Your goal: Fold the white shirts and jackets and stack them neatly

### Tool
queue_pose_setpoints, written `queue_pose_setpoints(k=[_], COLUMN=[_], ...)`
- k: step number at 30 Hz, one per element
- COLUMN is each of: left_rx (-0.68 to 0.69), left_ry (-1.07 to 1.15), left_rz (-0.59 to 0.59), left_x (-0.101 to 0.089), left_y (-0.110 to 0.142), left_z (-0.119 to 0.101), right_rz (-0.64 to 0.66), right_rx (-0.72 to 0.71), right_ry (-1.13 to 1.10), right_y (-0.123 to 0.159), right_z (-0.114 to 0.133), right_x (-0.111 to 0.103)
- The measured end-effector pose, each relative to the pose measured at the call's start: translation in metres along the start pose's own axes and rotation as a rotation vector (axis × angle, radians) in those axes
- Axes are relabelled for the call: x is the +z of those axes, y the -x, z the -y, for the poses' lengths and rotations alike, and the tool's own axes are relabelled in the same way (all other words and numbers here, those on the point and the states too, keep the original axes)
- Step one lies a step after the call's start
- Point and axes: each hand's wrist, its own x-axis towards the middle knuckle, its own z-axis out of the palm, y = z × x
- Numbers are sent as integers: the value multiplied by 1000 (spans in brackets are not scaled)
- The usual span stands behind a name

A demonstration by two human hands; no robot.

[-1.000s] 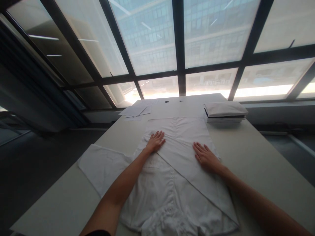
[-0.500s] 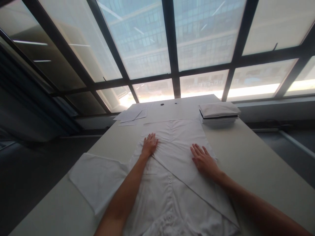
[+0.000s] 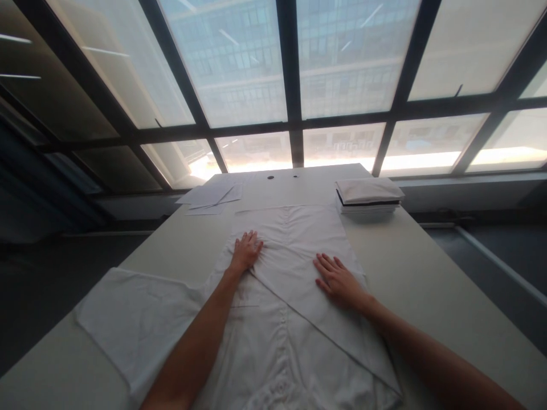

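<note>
A white button-up shirt (image 3: 256,347) lies spread on the table, its collar end near me and its hem toward the window. One sleeve (image 3: 141,313) reaches out to the left; the other side is folded diagonally across the body. My left hand (image 3: 247,250) rests flat on the cloth by the upper end of that fold, fingers spread. On the right part of the shirt lies my right hand (image 3: 339,280), palm down with fingers stretched. Small wrinkles run between the two hands. Neither hand grips anything.
The white table (image 3: 405,279) extends up to a large window with dark frames (image 3: 294,85). At its far right stands a stack of folded cloth (image 3: 368,193). Loose white paper sheets (image 3: 211,196) lie at the far left. A dark curtain (image 3: 38,188) hangs at the left.
The whole view has shifted, so everything appears a little further left. My right hand has slid slightly inward over the shirt; my left hand stays at about the same spot on it.
</note>
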Motion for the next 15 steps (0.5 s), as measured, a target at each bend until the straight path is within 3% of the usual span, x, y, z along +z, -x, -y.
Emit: queue_pose_setpoints(k=[5,9,12,15], left_rx=[322,625,692,685], left_ry=[71,170,174,162], left_rz=[37,125,110,81], left_x=[-18,-13,-3,3], left_y=[24,56,69,70], left_z=[-62,-115,-130,-130], right_rz=[0,-6,-12,-19], right_rx=[7,3,4,3], right_ry=[-1,-2,1,6], right_y=[0,0,-1,-1], right_z=[1,1,1,1], right_x=[-3,-2,-2,-2])
